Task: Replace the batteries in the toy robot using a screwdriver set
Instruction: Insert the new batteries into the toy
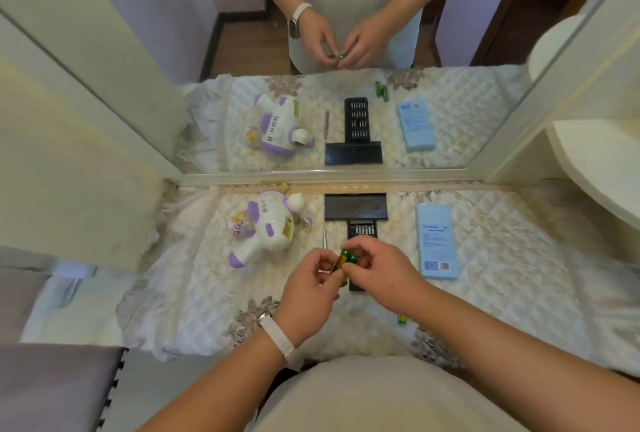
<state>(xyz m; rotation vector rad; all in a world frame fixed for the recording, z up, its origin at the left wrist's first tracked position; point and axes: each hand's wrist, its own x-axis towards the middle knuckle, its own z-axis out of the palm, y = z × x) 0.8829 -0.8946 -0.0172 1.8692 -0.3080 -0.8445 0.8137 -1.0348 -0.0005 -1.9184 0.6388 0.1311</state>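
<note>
Nearest, on the counter (194,293), spare batteries (401,319). Just beyond, above the bit tray (362,232), batteries (343,260) pinched between curled fingers of left hand (308,286) and right hand (381,268). Probably light, hard, slick; best gripped round the middle. Farther left, screwdriver (324,237), toy robot (266,227), open cloth around. Mirror (467,102) edge close behind.

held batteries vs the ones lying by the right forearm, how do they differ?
The held batteries are raised, pinched between the left hand and right hand; the loose batteries lie untouched on the quilted cloth. The held batteries show more of their bodies; only a short end of the loose batteries shows beside the right forearm. Both look green and yellow.
</note>
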